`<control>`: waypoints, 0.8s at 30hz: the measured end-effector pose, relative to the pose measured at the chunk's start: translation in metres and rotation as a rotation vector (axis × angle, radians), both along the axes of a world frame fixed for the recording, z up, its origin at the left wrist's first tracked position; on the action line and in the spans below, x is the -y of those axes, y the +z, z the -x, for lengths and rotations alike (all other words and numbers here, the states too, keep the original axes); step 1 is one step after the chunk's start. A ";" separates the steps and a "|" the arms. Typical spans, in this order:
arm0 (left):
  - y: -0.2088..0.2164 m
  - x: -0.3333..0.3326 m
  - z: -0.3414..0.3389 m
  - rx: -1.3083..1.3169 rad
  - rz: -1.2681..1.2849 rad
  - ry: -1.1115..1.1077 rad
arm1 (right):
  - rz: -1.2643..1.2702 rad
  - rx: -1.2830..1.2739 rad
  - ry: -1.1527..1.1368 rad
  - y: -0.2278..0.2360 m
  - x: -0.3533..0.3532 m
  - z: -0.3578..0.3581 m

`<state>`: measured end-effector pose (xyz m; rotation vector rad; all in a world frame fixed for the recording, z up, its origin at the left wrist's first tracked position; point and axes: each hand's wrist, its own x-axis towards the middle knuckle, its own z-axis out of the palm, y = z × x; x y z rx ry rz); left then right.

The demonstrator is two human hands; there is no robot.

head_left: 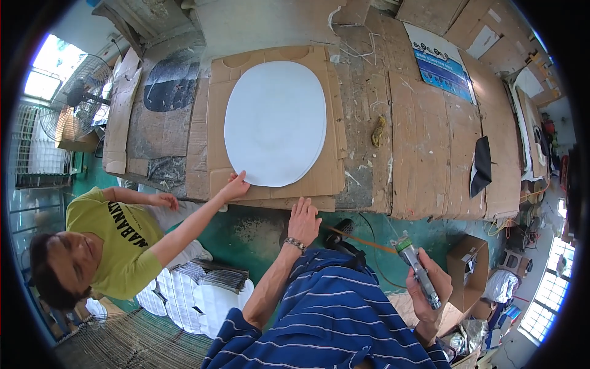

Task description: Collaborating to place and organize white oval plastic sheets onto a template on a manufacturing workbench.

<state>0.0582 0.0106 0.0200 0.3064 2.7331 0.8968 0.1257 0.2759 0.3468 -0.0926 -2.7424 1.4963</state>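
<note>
A white oval sheet [275, 123], seemingly doubled at its right edge, lies on stacked brown cardboard [218, 141] in front of me. My left hand [303, 221] is at the near edge of the cardboard, below the oval, fingers stretched out and holding nothing. To the right, away from the table, my right hand [428, 286] is wrapped round a grey metal hand tool with a green collar [418, 270]; its exact kind is unclear. A co-worker's hand [236, 186] pinches the oval's lower left edge.
A co-worker in a yellow-green shirt [114, 224] stands at my left. White bundles [193, 295] lie behind that person. A fan [77, 95] is far left. On the table are a dark folded piece [481, 166] and a blue printed sheet [439, 67]. An open carton [467, 270] stands right.
</note>
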 end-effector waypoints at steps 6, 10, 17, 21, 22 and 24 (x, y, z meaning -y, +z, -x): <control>0.007 -0.012 0.015 -0.052 -0.010 -0.016 | -0.013 0.056 0.071 0.001 -0.005 -0.006; 0.009 -0.018 0.024 -0.079 -0.030 -0.018 | -0.009 0.088 0.125 -0.003 -0.003 -0.005; -0.004 -0.009 0.044 -0.110 0.030 0.049 | -0.053 0.074 0.184 -0.002 0.004 -0.002; -0.014 0.005 0.046 -0.017 0.180 0.157 | -0.081 0.087 0.277 0.000 0.016 0.004; -0.016 0.007 0.044 -0.016 0.179 0.159 | -0.081 0.089 0.279 -0.002 0.018 0.006; -0.020 0.012 0.040 -0.020 0.161 0.115 | -0.048 0.122 0.369 -0.006 0.024 0.010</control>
